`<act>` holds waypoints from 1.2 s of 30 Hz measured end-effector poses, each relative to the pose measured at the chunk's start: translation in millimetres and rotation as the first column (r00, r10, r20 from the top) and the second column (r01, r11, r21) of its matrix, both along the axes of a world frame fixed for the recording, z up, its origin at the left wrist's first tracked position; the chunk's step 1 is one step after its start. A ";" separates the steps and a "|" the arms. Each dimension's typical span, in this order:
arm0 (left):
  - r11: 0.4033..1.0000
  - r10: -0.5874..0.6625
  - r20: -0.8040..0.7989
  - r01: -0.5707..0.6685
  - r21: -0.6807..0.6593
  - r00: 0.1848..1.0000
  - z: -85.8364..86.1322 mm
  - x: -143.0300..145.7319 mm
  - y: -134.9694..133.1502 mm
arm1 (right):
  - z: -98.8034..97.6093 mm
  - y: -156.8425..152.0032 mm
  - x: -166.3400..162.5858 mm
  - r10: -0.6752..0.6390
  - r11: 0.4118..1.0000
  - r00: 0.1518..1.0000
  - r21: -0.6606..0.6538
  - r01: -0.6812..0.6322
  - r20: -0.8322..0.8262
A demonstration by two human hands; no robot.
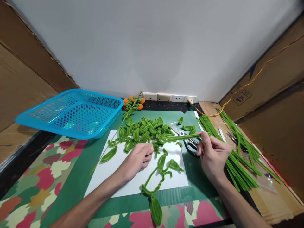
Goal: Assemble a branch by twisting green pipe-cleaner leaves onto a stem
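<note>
My right hand (212, 152) pinches a bundle of green pipe cleaners (182, 137) near its end, and the strip points left over the pile. Lower and to the left, my left hand (140, 156) is closed above the white paper (106, 177); whatever its curled fingers may hold is hidden. Behind it lies a heap of green pipe-cleaner leaves (144, 128). In front of the hands, a joined spray of leaves (162, 163) rests on the paper, with one leaf (156, 210) reaching past its lower edge. Black-handled scissors (191, 147) lie beside my right hand, partly under the strip.
A blue plastic basket (111, 115) stands at the back left. An orange pipe-cleaner flower (140, 106) with a long stem lies behind the heap. Loose green pipe cleaners (237, 171), pliers (235, 139) and a yellow cord (228, 103) are on the right. Cardboard walls flank both sides.
</note>
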State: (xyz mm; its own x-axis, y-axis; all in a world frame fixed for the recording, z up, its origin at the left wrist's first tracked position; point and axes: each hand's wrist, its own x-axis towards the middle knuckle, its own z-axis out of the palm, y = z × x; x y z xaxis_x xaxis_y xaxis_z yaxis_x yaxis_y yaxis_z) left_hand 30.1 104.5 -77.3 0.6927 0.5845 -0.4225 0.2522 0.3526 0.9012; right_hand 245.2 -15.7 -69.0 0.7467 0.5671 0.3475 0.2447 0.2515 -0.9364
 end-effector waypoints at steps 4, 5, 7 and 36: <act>0.999 -0.002 0.078 -0.002 0.054 0.997 1.0 -0.9 -7.8 | -1.8 0.5 -0.3 0.098 0.994 0.994 -0.036 -0.099 -0.038; 0.998 0.003 0.075 -0.008 0.057 0.997 1.6 -1.5 -9.6 | -2.1 0.5 -1.0 0.111 0.992 0.994 -0.052 -0.112 -0.016; 0.997 -0.010 0.066 0.005 0.073 0.998 2.6 -2.7 -12.0 | -3.5 0.7 -1.7 0.122 0.991 0.992 -0.060 -0.122 -0.005; 0.883 0.049 0.035 -0.059 0.465 0.998 4.4 -1.1 -13.5 | -11.9 3.8 -4.3 0.163 0.976 0.987 -0.148 -0.160 0.004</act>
State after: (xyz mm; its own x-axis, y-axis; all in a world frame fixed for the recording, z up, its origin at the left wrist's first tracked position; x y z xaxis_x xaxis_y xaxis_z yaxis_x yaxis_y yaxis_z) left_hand 29.0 91.0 -73.0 0.6601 0.7471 -0.0775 0.2235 -0.0969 0.9699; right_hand 240.9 -11.9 -80.9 0.6359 0.7254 0.2633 0.2276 0.1497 -0.9622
